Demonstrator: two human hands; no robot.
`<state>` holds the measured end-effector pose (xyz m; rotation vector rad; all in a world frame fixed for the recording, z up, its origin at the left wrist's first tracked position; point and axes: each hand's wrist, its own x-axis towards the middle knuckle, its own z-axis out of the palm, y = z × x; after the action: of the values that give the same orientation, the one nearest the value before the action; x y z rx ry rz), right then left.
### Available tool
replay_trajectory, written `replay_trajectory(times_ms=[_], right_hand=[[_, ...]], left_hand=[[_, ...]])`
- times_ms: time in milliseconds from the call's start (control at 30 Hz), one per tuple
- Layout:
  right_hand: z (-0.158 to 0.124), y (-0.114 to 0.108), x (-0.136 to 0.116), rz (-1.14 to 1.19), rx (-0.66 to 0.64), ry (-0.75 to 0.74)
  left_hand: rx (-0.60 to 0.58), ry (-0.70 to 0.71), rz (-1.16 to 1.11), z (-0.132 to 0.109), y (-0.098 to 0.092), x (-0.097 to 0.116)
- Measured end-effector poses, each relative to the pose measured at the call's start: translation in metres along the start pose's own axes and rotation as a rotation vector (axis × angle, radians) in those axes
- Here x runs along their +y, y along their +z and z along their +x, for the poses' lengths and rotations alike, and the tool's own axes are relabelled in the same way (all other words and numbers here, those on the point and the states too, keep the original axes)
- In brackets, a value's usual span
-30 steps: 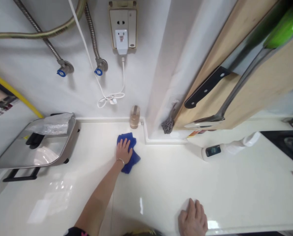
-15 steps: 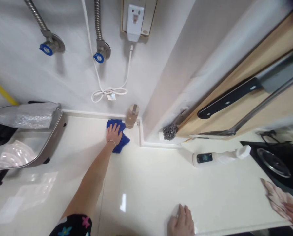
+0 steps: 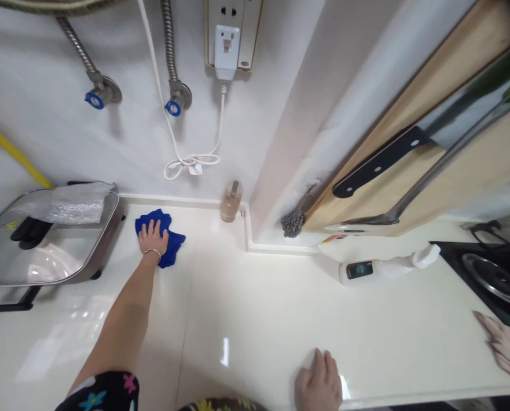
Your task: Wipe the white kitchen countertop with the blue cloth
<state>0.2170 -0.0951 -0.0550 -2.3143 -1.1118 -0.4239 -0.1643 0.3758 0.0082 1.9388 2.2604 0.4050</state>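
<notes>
- The blue cloth (image 3: 174, 246) lay bunched on the white counter (image 3: 255, 325), near the back wall, between the pan (image 3: 105, 242) and the little see-through bottle (image 3: 230, 205).
- The left hand (image 3: 153, 238) was on top of it, palm down. Its fingers were a bit spread and pushed flat, so nothing was pinched. The cloth could slip out from under them, or fold up more, if the push came from one side.
- The pan was just to the left of that hand. If the hand went too far that way, it could bump the pan, and the plastic wrap (image 3: 81, 204) on its lid might slide off.
- The little bottle stood near the wall corner. A wide sweep to the right could tip it over.
- The spray bottle (image 3: 360, 271) was well away from the cloth, so it looked safer.
- The right hand (image 3: 321, 383) rested near the front edge. Its fingers were close together and loosely bent, with nothing I could see in them; under the palm I could not tell. If the counter was slippery, that hand could slide off the edge.
</notes>
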Motion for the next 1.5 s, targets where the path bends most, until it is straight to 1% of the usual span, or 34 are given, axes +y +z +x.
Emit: replay_trajectory(times_ms=[67,133,200,267,367,500,567,667,800,867,967,1067,1167,1300,1500], right_hand=[[-0.001,0.000,-0.001,-0.041,0.011,-0.006],[-0.001,0.001,-0.002,-0.073,0.011,-0.010],[-0.002,0.002,-0.002,-0.089,0.018,-0.011],[-0.003,0.002,-0.001,-0.090,0.027,-0.019],[-0.004,0.002,0.001,-0.072,0.027,-0.032],[-0.006,-0.001,0.001,-0.041,-0.001,-0.025],[-0.006,-0.004,0.000,-0.028,-0.036,-0.029],[-0.005,-0.009,-0.002,-0.013,-0.096,-0.054],[-0.004,-0.014,-0.002,0.012,-0.130,-0.092],[-0.004,-0.015,0.000,0.031,-0.129,-0.101],[-0.004,-0.016,0.001,0.062,-0.124,-0.107],[-0.005,-0.015,0.001,0.092,-0.120,-0.101],[-0.005,-0.015,0.001,0.116,-0.115,-0.097],[-0.005,-0.015,-0.001,0.122,-0.118,-0.082],[-0.003,-0.018,-0.003,0.158,-0.152,-0.111]], left_hand=[[-0.003,-0.047,0.007,-0.006,-0.007,-0.015],[0.008,-0.088,0.016,-0.017,-0.012,-0.025],[0.023,-0.118,0.028,-0.032,-0.016,-0.032],[0.028,-0.133,0.040,-0.053,-0.020,-0.038],[0.036,-0.125,0.056,-0.094,-0.027,-0.049],[0.090,-0.085,0.096,-0.160,-0.035,-0.061],[0.091,-0.076,0.118,-0.192,-0.037,-0.065],[0.072,-0.062,0.139,-0.238,-0.038,-0.067],[0.067,0.017,0.145,-0.292,-0.036,-0.062],[0.056,0.052,0.142,-0.315,-0.035,-0.054],[0.035,0.116,0.135,-0.342,-0.033,-0.035],[0.011,0.184,0.109,-0.361,-0.028,-0.010],[-0.017,0.291,0.090,-0.372,-0.020,0.018],[-0.080,0.507,0.073,-0.382,-0.006,0.065],[-0.275,0.850,0.032,-0.393,0.017,0.150]])
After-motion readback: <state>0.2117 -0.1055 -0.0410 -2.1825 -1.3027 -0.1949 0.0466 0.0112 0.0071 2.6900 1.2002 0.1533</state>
